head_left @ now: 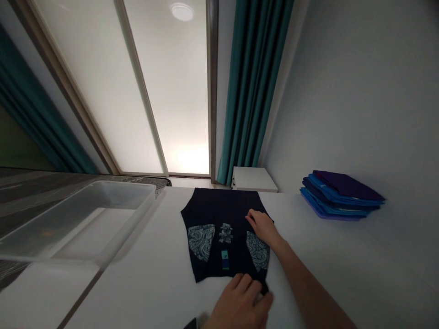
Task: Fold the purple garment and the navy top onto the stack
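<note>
1. Left hand [240, 299]: fingers and thumb clamped on the near-right corner of the dark garment [226, 205], just in from the bench's near edge. Cloth bunches there. I read it as a pinch to control that corner.
2. Right hand [265, 227]: over the garment's right side, above one paisley panel, fingertips bent down. Can't tell if it's gripping cloth or only resting on it. Likely there to steady that side against the left hand's pinch.
3. Garment: mostly flat mid-bench, top reaching the far edge. Paisley panels, floral patch [225, 233] and blue label [225, 259] face up. Laid out wide, probably so I can reach the sides.
4. Bench [154, 283]: white. Folded blue and purple stack [339, 196] at the far right corner by the wall, likely parked there to keep the middle free.
5. Clear bin [123, 194]: at the left edge, apart from the garment. Its support is unclear.
6. White cabinet [254, 178]: beyond the far edge.
7. Hard to see: left thumb blurred, cloth under both palms hidden, dark item [191, 324] by the left wrist cut off, stack's layers too dim to count.
</note>
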Motion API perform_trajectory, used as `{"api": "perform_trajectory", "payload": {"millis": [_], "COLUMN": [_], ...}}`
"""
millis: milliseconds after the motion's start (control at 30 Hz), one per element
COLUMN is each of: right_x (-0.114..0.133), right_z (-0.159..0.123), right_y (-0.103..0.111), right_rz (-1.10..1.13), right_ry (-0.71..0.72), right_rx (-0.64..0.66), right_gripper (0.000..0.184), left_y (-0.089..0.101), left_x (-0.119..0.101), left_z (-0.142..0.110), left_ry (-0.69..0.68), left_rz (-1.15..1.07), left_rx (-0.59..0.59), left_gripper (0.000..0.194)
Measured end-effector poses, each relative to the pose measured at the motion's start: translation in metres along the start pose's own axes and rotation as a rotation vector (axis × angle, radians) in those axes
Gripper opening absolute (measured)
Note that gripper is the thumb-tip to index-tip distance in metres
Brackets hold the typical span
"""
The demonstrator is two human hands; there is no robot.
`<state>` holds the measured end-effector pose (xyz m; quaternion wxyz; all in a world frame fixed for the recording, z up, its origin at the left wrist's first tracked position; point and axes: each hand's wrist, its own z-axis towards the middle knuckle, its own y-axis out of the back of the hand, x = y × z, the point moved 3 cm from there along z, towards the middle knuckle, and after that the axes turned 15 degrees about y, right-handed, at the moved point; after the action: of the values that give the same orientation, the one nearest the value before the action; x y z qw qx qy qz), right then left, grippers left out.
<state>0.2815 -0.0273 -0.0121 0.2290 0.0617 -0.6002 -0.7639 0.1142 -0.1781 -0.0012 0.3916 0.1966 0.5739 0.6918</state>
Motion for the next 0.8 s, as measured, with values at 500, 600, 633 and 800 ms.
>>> {"api": "perform_trajectory", "payload": {"millis": [500, 600, 633, 800], "right_x": [-0.008, -0.008, -0.008, -0.005], "right_z": [-0.005, -0.005, -0.004, -0.002], "right_y": [0.011, 0.012, 0.013, 0.018], "right_rz": [0.153, 0.15, 0.144, 0.081], "right_ry": [-0.096, -0.106, -0.109, -0.14], "right_rx": [-0.138, -0.147, -0.147, -0.118], "right_gripper": [0.021, 0.022, 0.022, 0.022], "left_y": [-0.008, -0.009, -0.01, -0.006], "left_x": [-0.006, -0.008, -0.008, -0.001], "left_z": [0.002, 0.011, 0.014, 0.018], "left_ry": [0.451, 0.566, 0.596, 0.669], "left_rz": [-0.298, -0.293, -0.296, -0.388], "left_rx": [0.087, 0.08, 0.072, 0.03], "left_gripper": [0.043, 0.024, 0.018, 0.018]}}
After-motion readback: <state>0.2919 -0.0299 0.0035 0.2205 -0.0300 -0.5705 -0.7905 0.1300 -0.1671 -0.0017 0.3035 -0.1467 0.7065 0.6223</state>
